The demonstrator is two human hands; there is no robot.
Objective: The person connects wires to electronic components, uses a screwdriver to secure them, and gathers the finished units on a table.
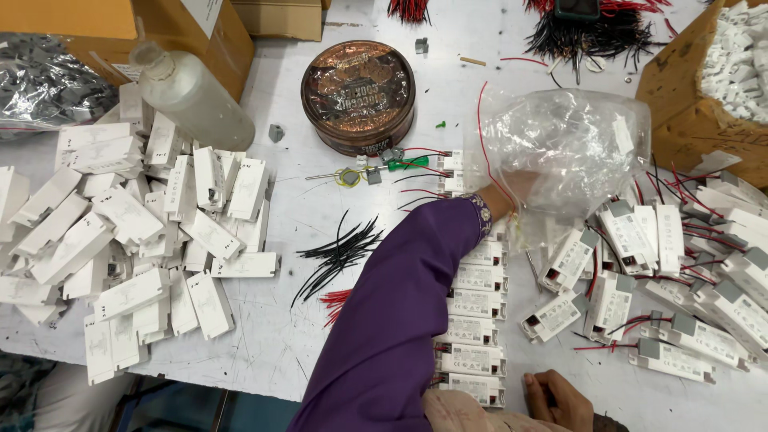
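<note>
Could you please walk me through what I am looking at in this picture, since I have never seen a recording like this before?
There is no machine here: a person wears a camera on the head, so this single view looks down at their own two bare hands over a white worktable.

The left hand, on a purple-sleeved arm, reaches into a clear plastic bag; what it grips there is hidden. The right hand rests near the bottom edge, apparently holding nothing.

On the table lie a heap of white plastic covers, a neat column of white boxes under the arm, a pile of similar boxes with red and black wires, loose black wires, a round copper-coloured tin, a plastic bottle and a green-handled screwdriver.
</note>
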